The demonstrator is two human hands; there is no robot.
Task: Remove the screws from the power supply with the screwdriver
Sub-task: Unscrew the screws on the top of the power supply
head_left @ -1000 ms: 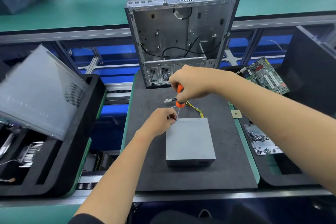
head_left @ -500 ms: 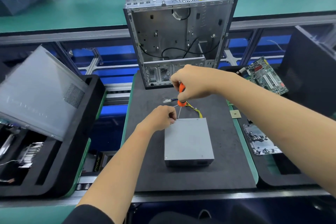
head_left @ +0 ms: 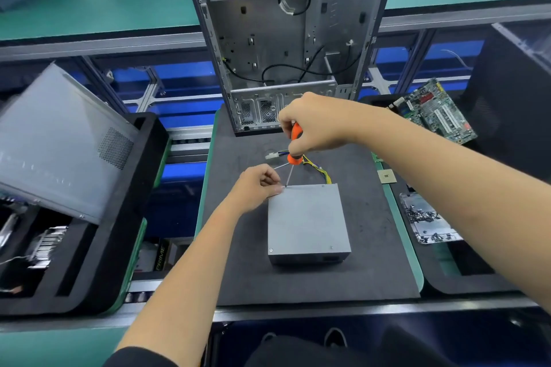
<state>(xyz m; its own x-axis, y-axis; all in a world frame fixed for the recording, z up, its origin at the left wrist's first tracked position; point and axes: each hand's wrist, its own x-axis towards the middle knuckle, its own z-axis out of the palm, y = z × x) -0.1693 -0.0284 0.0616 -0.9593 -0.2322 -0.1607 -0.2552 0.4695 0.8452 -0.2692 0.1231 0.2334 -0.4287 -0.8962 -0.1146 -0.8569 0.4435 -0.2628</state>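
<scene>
With the flat grey metal power supply box [head_left: 308,222] lying mid-mat, the right hand [head_left: 313,124] wrapped round the orange-handled screwdriver [head_left: 293,152] should press straight down the shaft while turning, the left hand [head_left: 259,185] pinching the tip steady on the far-left corner screw.

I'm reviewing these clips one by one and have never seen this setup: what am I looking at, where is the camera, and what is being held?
There is no robot, only a person's bare hands filmed from a head-worn camera looking down. On a dark mat lies a grey power supply, behind it an open computer case. The right hand grips an orange screwdriver, tip at the box's far left corner. The left hand pinches beside that tip. A tray of screws sits right.
</scene>
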